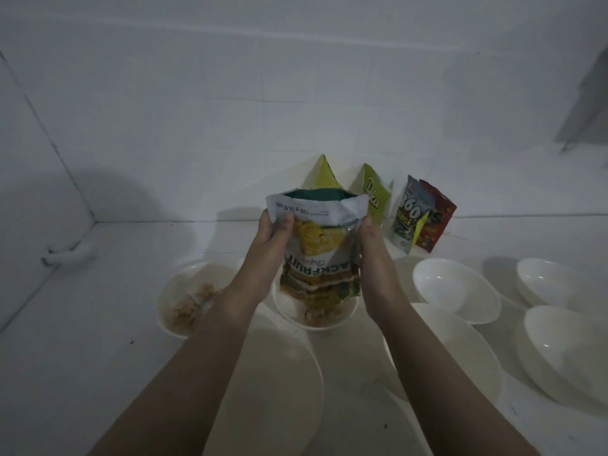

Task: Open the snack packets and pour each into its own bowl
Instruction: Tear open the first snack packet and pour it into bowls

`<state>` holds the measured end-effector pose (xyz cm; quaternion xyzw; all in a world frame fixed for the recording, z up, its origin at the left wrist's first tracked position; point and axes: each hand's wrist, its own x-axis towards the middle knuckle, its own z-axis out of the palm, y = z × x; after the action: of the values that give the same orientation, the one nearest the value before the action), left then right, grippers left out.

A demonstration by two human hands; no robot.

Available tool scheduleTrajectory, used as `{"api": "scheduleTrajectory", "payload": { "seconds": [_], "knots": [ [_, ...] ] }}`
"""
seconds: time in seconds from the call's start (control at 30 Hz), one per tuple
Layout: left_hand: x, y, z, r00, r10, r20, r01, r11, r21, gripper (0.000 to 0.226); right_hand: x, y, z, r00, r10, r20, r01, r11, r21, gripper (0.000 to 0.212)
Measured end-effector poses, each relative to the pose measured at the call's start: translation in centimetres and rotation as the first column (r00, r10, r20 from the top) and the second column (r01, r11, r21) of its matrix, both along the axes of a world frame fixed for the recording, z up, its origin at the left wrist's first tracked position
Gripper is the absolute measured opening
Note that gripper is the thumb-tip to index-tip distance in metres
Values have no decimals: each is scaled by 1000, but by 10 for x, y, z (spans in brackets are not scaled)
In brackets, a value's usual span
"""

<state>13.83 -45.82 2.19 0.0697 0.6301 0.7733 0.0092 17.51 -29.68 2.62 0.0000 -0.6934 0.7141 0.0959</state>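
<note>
I hold a jackfruit chips packet (320, 238) upside down with both hands, its mouth down over a white bowl (348, 315) in the middle. Brownish chips lie in that bowl under the packet. My left hand (274, 240) grips the packet's left side near the upturned bottom. My right hand (370, 245) grips its right side. A second white bowl (171, 291) to the left holds pale snack pieces.
Several packets lean on the tiled back wall: two yellow-green ones (324, 174) (375, 195), a grey one (408, 215) and a red one (437, 218). Empty white bowls stand at the right (455, 287) (546, 281) (566, 347) and near me (279, 383) (454, 350).
</note>
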Motion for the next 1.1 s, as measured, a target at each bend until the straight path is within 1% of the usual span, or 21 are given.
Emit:
{"api": "scheduleTrajectory", "payload": {
  "seconds": [0.03, 0.13, 0.2, 0.23, 0.3, 0.37, 0.43, 0.5, 0.57, 0.6, 0.63, 0.7, 0.77, 0.87, 0.93, 1.0, 1.1],
  "knots": [
    [0, -2, -1, 1000, -5, 2, 5, 1000, 5, 34, 0, 0, -1, 999, 32, -3, -32, 999, 2, 52],
    [2, -5, -1, 1000, -11, -19, 12, 1000, 23, 48, -1, 1, -3, 1000, 14, -8, -14, 1000, 4, 56],
    [4, -6, 0, 998, -9, -61, 11, 1000, 27, 51, 2, -1, -2, 998, 58, -25, -57, 998, 7, 44],
    [5, -6, 2, 997, 2, -82, 1, 999, 33, 50, 2, -2, -3, 998, 54, -43, -53, 999, 10, 38],
    [6, -7, 3, 992, 56, -114, -51, 998, 46, 43, 3, -3, 1, 996, -24, -83, 22, 999, -33, 29],
    [6, -6, 6, 982, 134, -132, -130, 991, 37, 33, 1, -2, 4, 985, -131, -111, 116, 984, -135, 33],
    [4, -6, 7, 979, 147, -140, -146, 989, 22, 29, -2, 1, 5, 975, -195, -108, 166, 959, -231, 33],
    [4, -7, 6, 992, 47, -117, -52, 998, -35, 31, -4, 3, 10, 975, -198, -100, 156, 934, -320, 29],
    [3, -10, -5, 994, -72, -80, 54, 977, -204, 35, -5, 7, 19, 976, -187, -112, 127, 905, -405, 23],
    [1, -13, -14, 993, -100, -62, 79, 956, -281, 33, -7, 8, 22, 974, -187, -125, 120, 901, -418, 21],
    [0, -16, -23, 992, -113, -47, 92, 943, -320, 28, -8, 9, 24, 972, -195, -133, 125, 902, -413, 21],
    [-3, -21, -37, 993, -112, -23, 98, 938, -334, 22, -9, 7, 26, 968, -216, -130, 148, 905, -399, 25],
    [-3, -25, -41, 994, -106, -20, 92, 931, -354, 25, -9, 3, 25, 965, -228, -128, 164, 909, -383, 26],
    [0, -34, -41, 991, -134, -2, 128, 951, -280, 32, -5, 3, 32, 959, -237, -154, 167, 915, -368, 22],
    [2, -38, -33, 992, -126, -30, 113, 953, -281, 31, -4, 4, 37, 956, -231, -183, 162, 931, -328, 30],
    [4, -37, -20, 990, -105, -89, 73, 948, -311, 27, -3, 0, 39, 950, -232, -210, 179, 953, -245, 33],
    [8, -32, -6, 996, -20, -87, 4, 984, -181, 21, 9, -8, 36, 951, -195, -241, 159, 974, -159, 28]
  ]
}}
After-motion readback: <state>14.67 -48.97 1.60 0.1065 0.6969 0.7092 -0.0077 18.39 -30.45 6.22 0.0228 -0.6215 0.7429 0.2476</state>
